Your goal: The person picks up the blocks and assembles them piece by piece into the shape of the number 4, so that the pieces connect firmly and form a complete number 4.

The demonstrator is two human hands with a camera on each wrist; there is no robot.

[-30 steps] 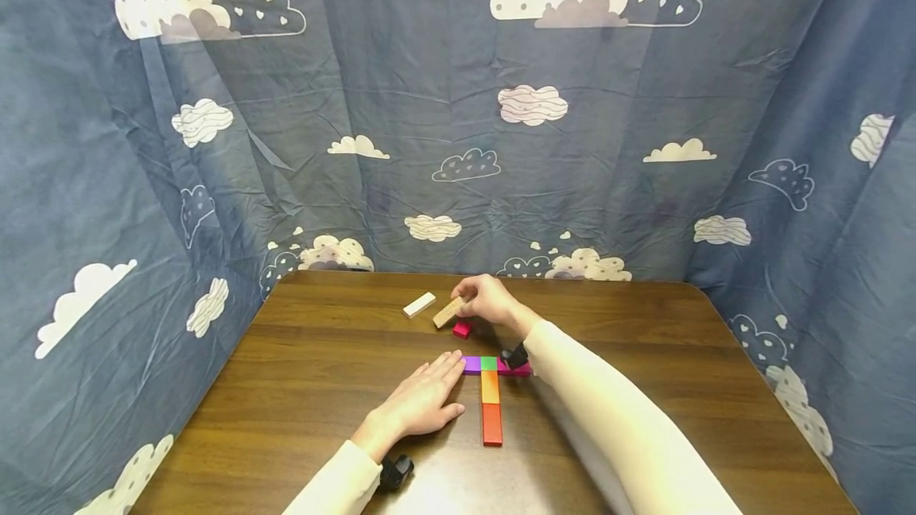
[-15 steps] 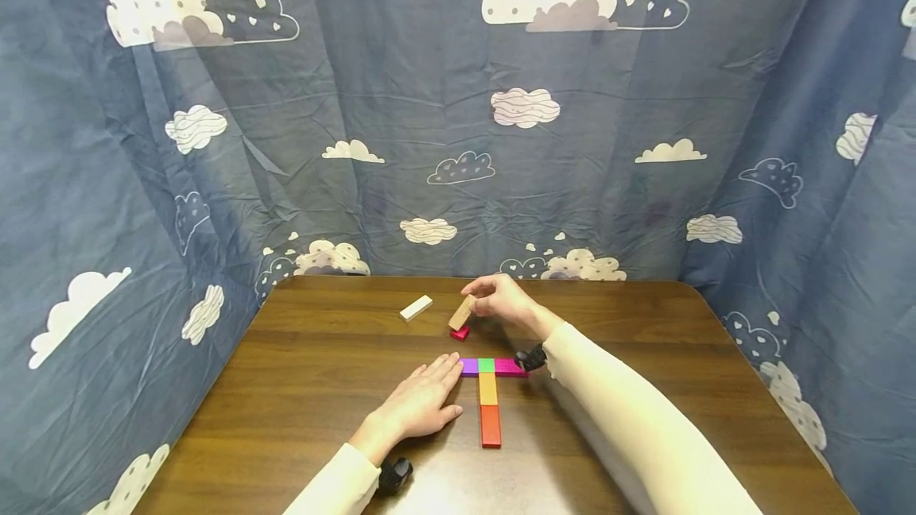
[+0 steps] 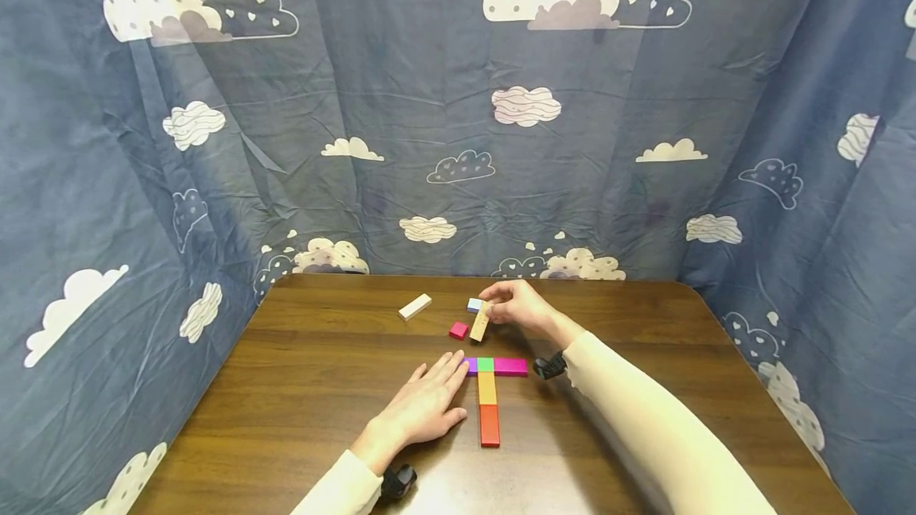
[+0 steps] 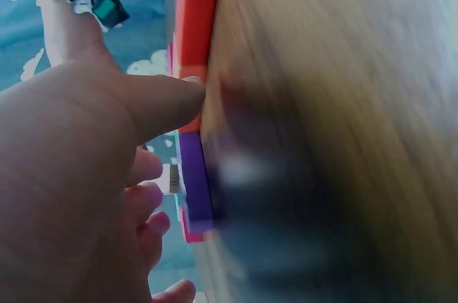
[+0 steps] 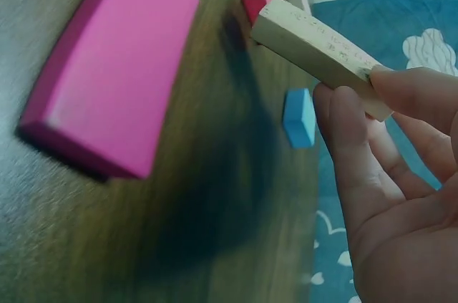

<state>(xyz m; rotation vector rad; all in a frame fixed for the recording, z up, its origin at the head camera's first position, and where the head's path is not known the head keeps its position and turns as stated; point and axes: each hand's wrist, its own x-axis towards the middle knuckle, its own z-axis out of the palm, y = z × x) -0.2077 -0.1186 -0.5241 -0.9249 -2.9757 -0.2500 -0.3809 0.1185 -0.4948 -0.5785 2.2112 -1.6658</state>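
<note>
My right hand [image 3: 525, 307] pinches a plain wooden block [image 3: 479, 323] by one end between thumb and fingers. In the right wrist view, this block [image 5: 322, 41] is raised above the table, with small writing on one face. My left hand [image 3: 422, 404] lies with straight fingers beside a purple block [image 3: 471, 366], fingertips at its left end. Purple, green [image 3: 485, 365] and magenta [image 3: 510, 367] blocks form a row. From the green one, an orange block [image 3: 487, 388] and a red block [image 3: 490, 425] run toward me, making a T.
A small crimson block [image 3: 459, 331] and a small light-blue block [image 3: 475, 304] lie close to the held block. Farther left is a white block [image 3: 415, 307]. The brown wooden table [image 3: 300, 388] ends at a cloud-patterned blue curtain [image 3: 386, 62].
My right hand has carried the wooden block rightward, past the crimson block, turning it more upright in view. The light-blue block now shows beside it. My left hand stays in place.
</note>
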